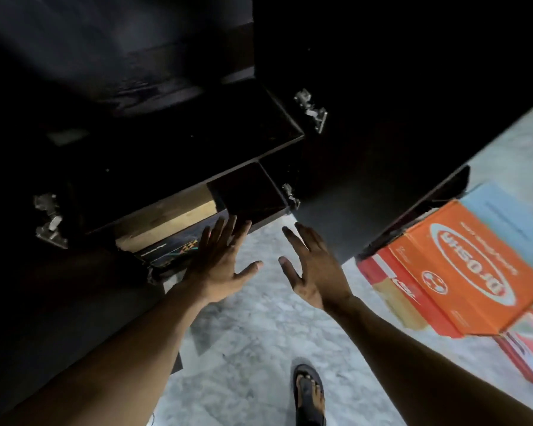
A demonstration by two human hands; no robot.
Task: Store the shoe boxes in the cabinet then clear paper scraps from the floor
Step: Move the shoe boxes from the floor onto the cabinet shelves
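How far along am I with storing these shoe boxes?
Done: a tan box and a dark box sit low in the open cabinet. In hand: nothing; left hand open by the dark box, right hand open over the floor. Left: the orange box, red box and blue box, stacked at right. No scraps in view.

The head-worn camera is looking steeply down and forward, close to the open cabinet [253,192], with marble floor [259,333] just before it.
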